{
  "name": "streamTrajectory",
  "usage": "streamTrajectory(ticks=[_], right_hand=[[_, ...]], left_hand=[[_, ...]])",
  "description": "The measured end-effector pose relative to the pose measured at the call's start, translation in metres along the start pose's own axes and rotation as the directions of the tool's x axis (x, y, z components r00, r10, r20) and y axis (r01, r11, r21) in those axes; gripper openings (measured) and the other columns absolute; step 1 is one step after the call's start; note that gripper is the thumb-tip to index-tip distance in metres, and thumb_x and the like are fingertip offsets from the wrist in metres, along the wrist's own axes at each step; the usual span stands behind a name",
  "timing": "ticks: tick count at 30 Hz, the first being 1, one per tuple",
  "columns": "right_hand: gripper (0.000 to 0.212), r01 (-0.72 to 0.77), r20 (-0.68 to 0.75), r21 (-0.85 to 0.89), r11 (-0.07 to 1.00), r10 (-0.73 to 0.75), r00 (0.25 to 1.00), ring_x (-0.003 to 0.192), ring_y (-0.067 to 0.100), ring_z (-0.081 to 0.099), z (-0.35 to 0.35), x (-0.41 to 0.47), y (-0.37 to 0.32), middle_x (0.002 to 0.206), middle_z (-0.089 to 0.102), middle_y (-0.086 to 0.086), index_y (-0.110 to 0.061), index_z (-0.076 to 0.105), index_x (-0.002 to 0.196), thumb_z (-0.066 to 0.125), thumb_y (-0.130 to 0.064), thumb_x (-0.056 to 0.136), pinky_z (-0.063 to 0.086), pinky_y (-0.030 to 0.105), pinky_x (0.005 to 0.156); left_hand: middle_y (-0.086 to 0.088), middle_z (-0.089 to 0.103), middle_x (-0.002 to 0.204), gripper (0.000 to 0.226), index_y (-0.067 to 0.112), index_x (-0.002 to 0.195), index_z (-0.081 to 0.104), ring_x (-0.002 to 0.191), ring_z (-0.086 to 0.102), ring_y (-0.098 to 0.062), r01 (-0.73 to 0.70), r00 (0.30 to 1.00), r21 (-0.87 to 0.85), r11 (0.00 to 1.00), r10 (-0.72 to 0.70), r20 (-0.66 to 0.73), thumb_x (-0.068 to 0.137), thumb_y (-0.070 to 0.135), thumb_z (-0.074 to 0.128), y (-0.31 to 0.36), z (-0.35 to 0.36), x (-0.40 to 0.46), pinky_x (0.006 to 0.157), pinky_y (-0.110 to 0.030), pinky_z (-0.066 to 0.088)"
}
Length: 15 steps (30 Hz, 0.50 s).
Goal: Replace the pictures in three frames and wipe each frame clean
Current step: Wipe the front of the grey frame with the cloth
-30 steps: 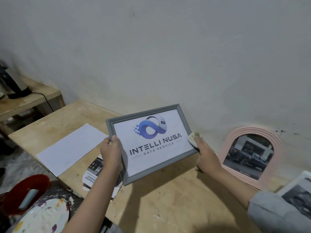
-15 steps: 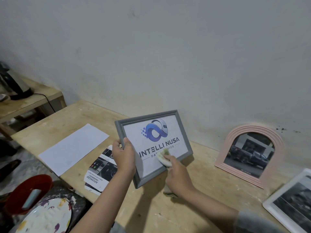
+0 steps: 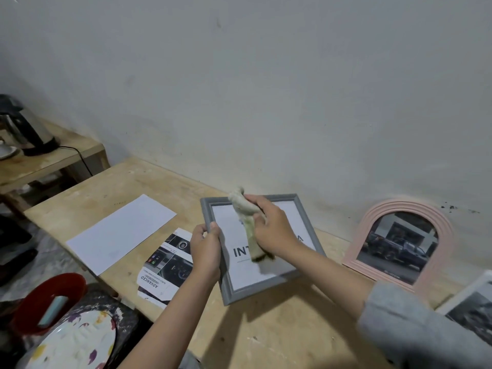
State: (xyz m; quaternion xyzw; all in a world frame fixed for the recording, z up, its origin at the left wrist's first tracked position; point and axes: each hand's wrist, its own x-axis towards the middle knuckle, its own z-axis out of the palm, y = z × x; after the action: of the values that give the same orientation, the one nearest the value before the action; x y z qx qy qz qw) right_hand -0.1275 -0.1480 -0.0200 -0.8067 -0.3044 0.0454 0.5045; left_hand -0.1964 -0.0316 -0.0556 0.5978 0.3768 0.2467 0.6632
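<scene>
Midway: left hand (image 3: 206,253) grips grey frame (image 3: 229,290), right hand (image 3: 274,230) clutches cloth (image 3: 243,206) wiping glass; pink arched frame (image 3: 442,225), white frame (image 3: 458,302) seemingly filled, wiping unknown

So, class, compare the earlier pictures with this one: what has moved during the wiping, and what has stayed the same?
The right hand has swept the cloth from the grey frame's right edge across the glass to its upper left. The left hand still grips the left edge. The pink arched frame and white sheet stayed put.

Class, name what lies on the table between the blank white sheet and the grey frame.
In the head view, a printed brochure lies between white sheet and grey frame.
</scene>
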Motion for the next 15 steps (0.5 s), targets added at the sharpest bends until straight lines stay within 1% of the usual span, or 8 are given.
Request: streamTrajectory(ticks=[1, 3, 6, 8, 10, 12, 14, 15], right_hand=[[0.050, 0.073, 0.011, -0.048, 0.996, -0.073, 0.997, 0.115, 0.014, 0.053, 0.001, 0.008, -0.001, 0.127, 0.058, 0.003, -0.016, 0.049, 0.133, 0.041, 0.004, 0.088, 0.042, 0.021, 0.097], [0.059, 0.182, 0.094, -0.144, 0.973, -0.170, 0.981, 0.127, 0.020, 0.047, 0.010, 0.019, 0.004, 0.138, 0.051, 0.008, -0.011, 0.046, 0.137, 0.042, 0.011, 0.082, 0.037, 0.023, 0.104], [0.073, 0.232, 0.232, -0.221, 0.947, -0.180, 0.956, 0.143, 0.021, 0.024, 0.030, 0.019, 0.013, 0.153, 0.030, 0.006, -0.014, 0.040, 0.142, 0.039, 0.015, 0.075, 0.031, 0.033, 0.112], [0.075, 0.223, 0.271, -0.198, 0.955, -0.165, 0.948, 0.144, 0.019, 0.019, 0.042, 0.013, 0.017, 0.154, 0.027, 0.004, -0.016, 0.038, 0.143, 0.040, 0.016, 0.076, 0.027, 0.034, 0.115], [0.072, 0.198, 0.278, -0.157, 0.967, -0.149, 0.949, 0.143, 0.016, 0.022, 0.052, 0.004, 0.020, 0.153, 0.030, 0.004, -0.016, 0.039, 0.142, 0.040, 0.015, 0.078, 0.023, 0.024, 0.115], [0.070, 0.152, 0.292, -0.102, 0.983, -0.116, 0.949, 0.142, 0.012, 0.023, 0.058, -0.005, 0.022, 0.152, 0.032, 0.003, -0.017, 0.040, 0.142, 0.038, 0.015, 0.079, 0.020, 0.012, 0.110], [0.068, 0.105, 0.314, -0.054, 0.993, -0.083, 0.946, 0.142, 0.011, 0.023, 0.060, -0.014, 0.024, 0.152, 0.033, 0.003, -0.017, 0.040, 0.142, 0.037, 0.014, 0.082, 0.019, 0.008, 0.108], [0.065, 0.104, 0.321, -0.038, 0.994, -0.087, 0.943, 0.142, 0.011, 0.024, 0.059, -0.018, 0.024, 0.151, 0.034, 0.003, -0.016, 0.040, 0.142, 0.038, 0.013, 0.083, 0.019, 0.008, 0.108]], left_hand=[[-0.006, 0.055, 0.077, 0.016, 0.010, 0.088, 0.052, 0.066, 0.051, -0.019, -0.013, 0.999, 0.015, 1.000, 0.012, 0.031, 0.097, 0.023, 0.048, 0.001, 0.001, -0.001, 0.057, -0.029, 0.037], [-0.004, 0.056, 0.075, 0.016, 0.011, 0.086, 0.055, 0.067, 0.050, -0.019, -0.054, 0.996, 0.058, 0.997, 0.049, 0.079, 0.096, 0.022, 0.049, 0.002, 0.001, -0.002, 0.058, -0.029, 0.037], [-0.004, 0.058, 0.080, 0.021, 0.014, 0.083, 0.058, 0.074, 0.050, -0.019, -0.085, 0.989, 0.070, 0.994, 0.076, 0.123, 0.098, 0.025, 0.047, 0.000, -0.005, 0.005, 0.062, -0.029, 0.038], [-0.006, 0.061, 0.084, 0.024, 0.012, 0.089, 0.059, 0.077, 0.052, -0.020, -0.055, 0.990, 0.076, 0.996, 0.045, 0.136, 0.099, 0.027, 0.043, -0.006, -0.010, 0.014, 0.064, -0.030, 0.039], [-0.007, 0.066, 0.089, 0.026, 0.013, 0.097, 0.061, 0.085, 0.059, -0.024, -0.011, 0.984, 0.044, 0.999, 0.003, 0.178, 0.099, 0.028, 0.041, -0.011, -0.015, 0.021, 0.069, -0.032, 0.044], [-0.007, 0.073, 0.101, 0.029, 0.017, 0.104, 0.066, 0.096, 0.067, -0.024, 0.073, 0.967, -0.061, 0.995, -0.056, 0.249, 0.095, 0.036, 0.046, -0.012, -0.017, 0.024, 0.081, -0.035, 0.051], [-0.010, 0.073, 0.104, 0.041, 0.016, 0.108, 0.067, 0.093, 0.069, -0.024, 0.192, 0.950, -0.111, 0.975, -0.156, 0.271, 0.091, 0.049, 0.049, -0.014, -0.021, 0.027, 0.080, -0.037, 0.054], [-0.012, 0.073, 0.104, 0.048, 0.013, 0.110, 0.066, 0.093, 0.069, -0.025, 0.229, 0.946, -0.121, 0.966, -0.191, 0.260, 0.090, 0.053, 0.047, -0.017, -0.023, 0.029, 0.079, -0.038, 0.055]])
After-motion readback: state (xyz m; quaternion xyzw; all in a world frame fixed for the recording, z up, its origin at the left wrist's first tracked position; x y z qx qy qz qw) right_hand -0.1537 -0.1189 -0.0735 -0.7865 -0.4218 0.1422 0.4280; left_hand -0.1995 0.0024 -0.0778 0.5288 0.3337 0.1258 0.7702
